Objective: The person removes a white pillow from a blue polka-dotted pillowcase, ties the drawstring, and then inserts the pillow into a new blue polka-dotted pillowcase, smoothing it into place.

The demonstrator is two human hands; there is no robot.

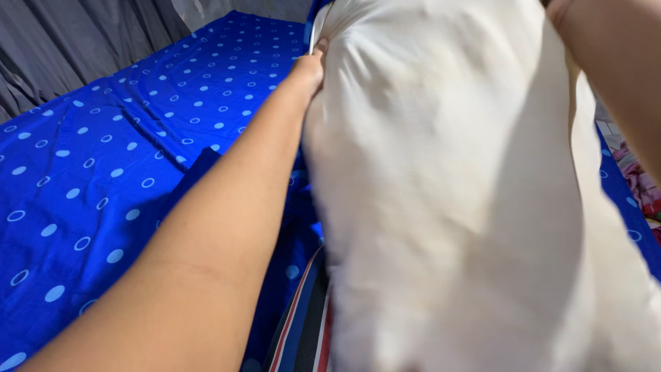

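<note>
Pillow point(447, 193), white and bare, hangs above the bed's point(103, 179) right edge; left hand point(311, 69) pinches its far top corner, right hand is out of view; grip both corners evenly to keep it steady, I judge

My left hand point(313, 65) is half buried behind the white pillow point(447, 193), fingers out of sight. My right hand's cut off at the top edge; only forearm shows.

Bright even light, slight motion blur
</note>
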